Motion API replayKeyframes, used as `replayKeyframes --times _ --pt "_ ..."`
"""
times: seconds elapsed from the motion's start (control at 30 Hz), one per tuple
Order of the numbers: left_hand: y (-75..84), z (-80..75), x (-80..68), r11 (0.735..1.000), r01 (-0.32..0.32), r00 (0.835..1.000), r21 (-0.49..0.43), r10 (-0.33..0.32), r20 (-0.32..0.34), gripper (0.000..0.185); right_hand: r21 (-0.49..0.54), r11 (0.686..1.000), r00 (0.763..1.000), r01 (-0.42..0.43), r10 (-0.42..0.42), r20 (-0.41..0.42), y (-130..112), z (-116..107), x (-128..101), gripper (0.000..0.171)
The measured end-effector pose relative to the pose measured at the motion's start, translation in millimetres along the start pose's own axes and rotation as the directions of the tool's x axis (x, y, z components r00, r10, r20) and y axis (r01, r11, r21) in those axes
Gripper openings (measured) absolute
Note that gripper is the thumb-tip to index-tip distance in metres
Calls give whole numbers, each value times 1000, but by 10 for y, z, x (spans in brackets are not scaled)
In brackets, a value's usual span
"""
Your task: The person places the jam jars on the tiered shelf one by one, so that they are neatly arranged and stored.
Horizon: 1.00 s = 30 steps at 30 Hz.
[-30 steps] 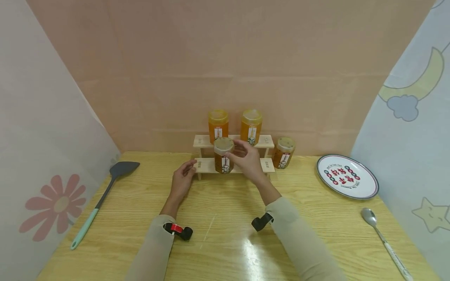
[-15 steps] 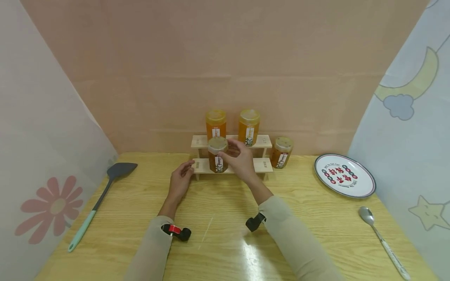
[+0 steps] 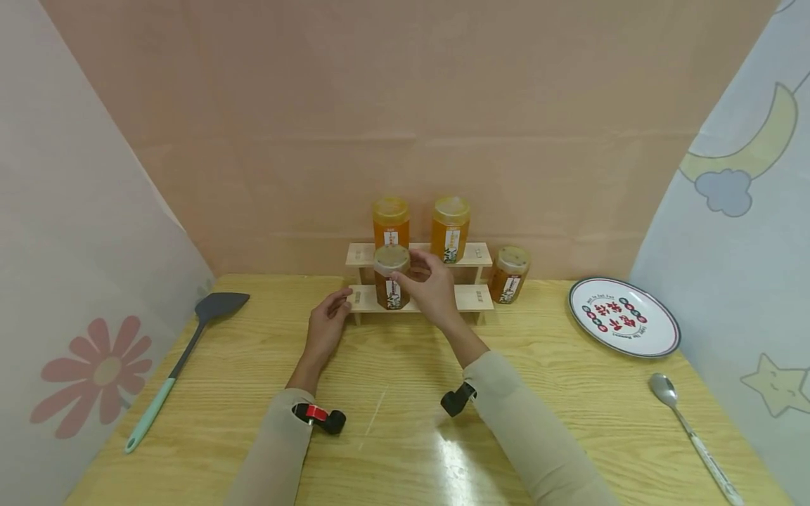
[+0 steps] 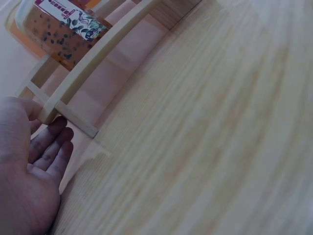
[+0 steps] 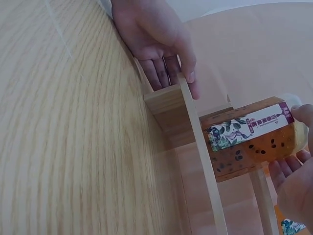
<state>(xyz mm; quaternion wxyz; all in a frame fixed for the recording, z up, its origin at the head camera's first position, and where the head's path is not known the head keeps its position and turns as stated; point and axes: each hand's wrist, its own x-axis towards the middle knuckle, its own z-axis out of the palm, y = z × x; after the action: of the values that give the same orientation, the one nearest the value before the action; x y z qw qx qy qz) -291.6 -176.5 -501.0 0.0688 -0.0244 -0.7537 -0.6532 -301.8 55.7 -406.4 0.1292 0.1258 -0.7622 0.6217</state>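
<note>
A small two-tier wooden rack stands at the back of the table. My right hand grips a short amber jar by its lid end on the lower shelf; in the right wrist view the jar lies between my fingers. Two taller amber jars stand on the upper shelf. My left hand rests with straight fingers against the rack's left end, and its fingers touch the wood. Another short jar stands on the table right of the rack.
A printed white plate lies at the right, with a metal spoon nearer me. A grey spatula with a mint handle lies at the left. Paper walls close off three sides.
My right hand has shifted the short jar a little to the left along the lower shelf. The left hand has stayed at the rack's end.
</note>
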Motion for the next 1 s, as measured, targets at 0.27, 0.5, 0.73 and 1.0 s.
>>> replayKeyframes --times 0.27,0.5,0.73,1.0 --pt "5 58 -7 1000 -21 1000 16 21 -19 34 9 1000 999 1 -2 49 -6 -176 -27 58" --pt "5 79 25 999 -31 999 31 32 -12 34 -53 999 998 6 -2 63 -14 -573 6 58" --pt "-35 37 58 999 -27 1000 32 27 -13 34 -111 994 999 13 -9 34 41 -1055 67 56" --pt "-43 -7 54 999 -25 999 47 26 -24 35 -226 974 999 -15 6 -41 198 -1546 145 58"
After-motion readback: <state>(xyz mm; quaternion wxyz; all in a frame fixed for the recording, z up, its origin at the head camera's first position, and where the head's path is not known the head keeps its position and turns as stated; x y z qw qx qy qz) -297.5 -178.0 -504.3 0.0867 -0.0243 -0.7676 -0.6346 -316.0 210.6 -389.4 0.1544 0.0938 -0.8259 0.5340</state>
